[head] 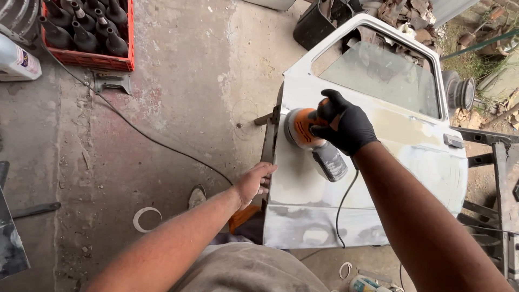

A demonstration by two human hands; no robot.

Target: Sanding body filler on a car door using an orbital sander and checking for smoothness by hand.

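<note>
A white car door (411,162) lies on a metal stand, its glass window at the far end. My right hand (346,127), in a black glove, grips an orange and grey electric sander (308,132) pressed against the door's panel near its left edge. The sander's black cord (341,211) hangs down over the door. My bare left hand (254,183) rests on the door's left edge, fingers curled over it.
A red crate of dark bottles (89,32) stands at the top left, beside a white jug (16,62). A black cable (146,135) runs across the concrete floor. A tape ring (146,219) lies near my shoe (197,196). Metal stand bars (497,178) jut at right.
</note>
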